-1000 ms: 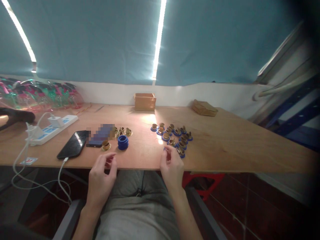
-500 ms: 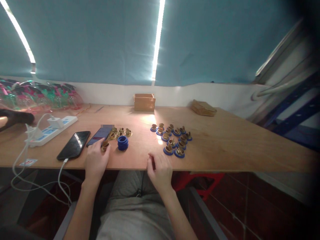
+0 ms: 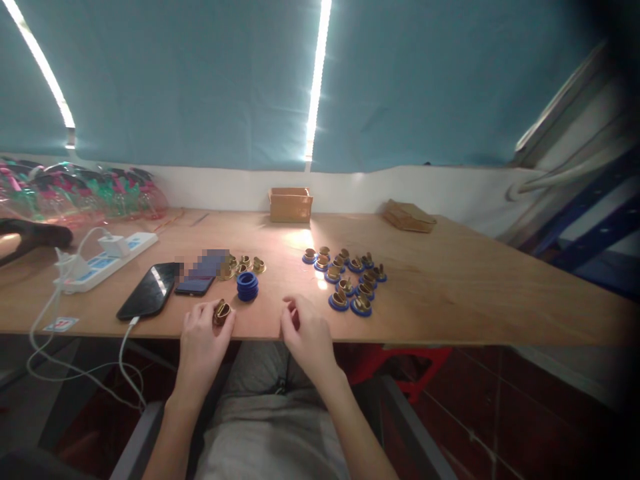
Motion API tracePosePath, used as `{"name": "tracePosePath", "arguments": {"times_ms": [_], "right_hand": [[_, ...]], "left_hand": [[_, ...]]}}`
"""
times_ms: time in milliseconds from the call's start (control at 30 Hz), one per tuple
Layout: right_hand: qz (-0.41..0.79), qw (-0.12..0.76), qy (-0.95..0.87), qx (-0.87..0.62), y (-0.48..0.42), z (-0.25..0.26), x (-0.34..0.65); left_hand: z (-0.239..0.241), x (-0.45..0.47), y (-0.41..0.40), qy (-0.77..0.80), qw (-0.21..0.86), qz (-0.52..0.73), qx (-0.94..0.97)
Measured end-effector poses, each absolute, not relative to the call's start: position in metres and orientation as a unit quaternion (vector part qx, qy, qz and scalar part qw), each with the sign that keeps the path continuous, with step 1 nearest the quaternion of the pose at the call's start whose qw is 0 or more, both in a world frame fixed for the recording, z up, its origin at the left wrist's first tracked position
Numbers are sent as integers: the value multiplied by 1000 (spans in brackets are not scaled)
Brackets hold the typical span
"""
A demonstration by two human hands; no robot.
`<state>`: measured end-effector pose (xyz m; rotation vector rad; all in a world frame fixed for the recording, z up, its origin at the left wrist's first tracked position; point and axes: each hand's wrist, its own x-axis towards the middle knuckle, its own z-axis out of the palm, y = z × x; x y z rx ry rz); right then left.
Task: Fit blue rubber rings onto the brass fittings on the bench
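Note:
My left hand [image 3: 204, 333] pinches a small brass-coloured fitting with a flip lid [image 3: 222, 312] between thumb and fingers, just above the table's front edge. To its upper right stands a stack of blue rings [image 3: 247, 287], touched by neither hand. Behind the stack lie several loose brass fittings [image 3: 258, 265] without blue rings. My right hand [image 3: 309, 330] rests at the table edge, fingers loosely curled, thumb and forefinger a little apart, nothing visible between them. Right of it, several brass fittings seated in blue rings [image 3: 339, 301] are grouped on the wood.
Two phones lie at left, a black one [image 3: 149, 292] on a cable and another [image 3: 197, 283] partly blurred out. Beyond are a power strip [image 3: 115, 263] and spray bottles [image 3: 85, 197]. A small cardboard box [image 3: 290, 207] and flattened brown packaging [image 3: 409, 217] sit at the back.
My left hand has come back toward the table edge and right, away from the phone, carrying the brass fitting. My right hand has shifted slightly left.

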<state>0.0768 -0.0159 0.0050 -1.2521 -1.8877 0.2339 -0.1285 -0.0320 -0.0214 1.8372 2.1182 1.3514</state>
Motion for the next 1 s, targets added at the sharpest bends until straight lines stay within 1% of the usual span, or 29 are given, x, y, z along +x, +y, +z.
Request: {"name": "tracePosePath", "arguments": {"times_ms": [167, 400, 500, 633, 767, 867, 900, 1000], "right_hand": [[134, 381, -812, -422, 11, 25, 44], [160, 365, -831, -388, 38, 33, 25], [171, 386, -827, -372, 41, 34, 24], [184, 448, -798, -360, 36, 37, 26], [188, 515, -754, -361, 8, 36, 40], [197, 541, -738, -353, -23, 33, 60], [214, 547, -734, -341, -34, 31, 67], [251, 503, -757, -332, -62, 28, 86]], "left_hand": [[-23, -127, -43, 648, 98, 506, 561], [-9, -119, -57, 576, 241, 619, 476], [-3, -112, -59, 551, 287, 639, 453], [1, -103, -60, 531, 349, 643, 427], [1, -95, -63, 514, 408, 632, 412], [3, -86, -66, 497, 447, 618, 413], [5, -82, -67, 491, 459, 614, 415], [9, -69, -70, 469, 494, 604, 414]]}}
